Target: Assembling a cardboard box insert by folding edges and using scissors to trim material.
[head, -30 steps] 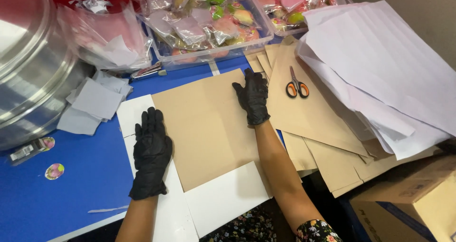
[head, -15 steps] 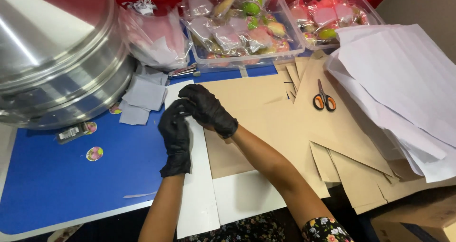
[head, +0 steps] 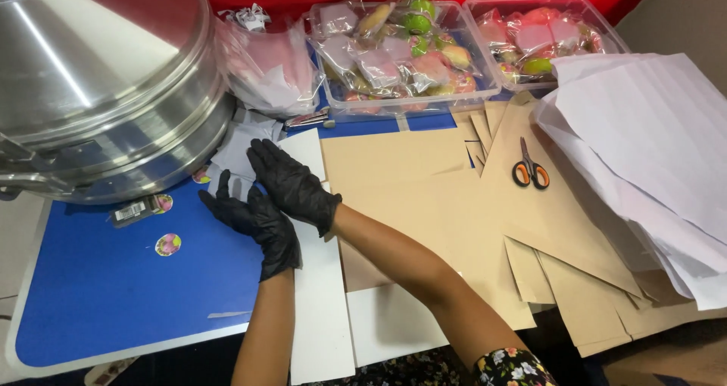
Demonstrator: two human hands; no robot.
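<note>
While both gloved hands crowd together at the white card's (head: 322, 295) left edge, pressing down flat to keep it from sliding on the blue table (head: 91, 303). Left hand (head: 254, 219) spread, palm down, fingers fanned onto the blue beside the card; no pinch there. Right hand (head: 291, 183) crossed over it, fingers splayed and laid flat on the card's upper end, wrist resting across a brown paper sheet (head: 409, 181) that lies just beside the card, probably to hold both layers square. Scissors (head: 530, 170) parked well apart on the brown sheets, orange handles toward the body, out of the way. Count: two black gloves, one pair of scissors, two clear tubs (head: 401, 106) of wrapped sweets at the back, one big steel steamer (head: 98, 83) on the left, two round stickers (head: 168, 243) on the blue showing fully. Brown sheets overlap too much to count; same for the white paper stack (head: 651, 143) on the right.
</note>
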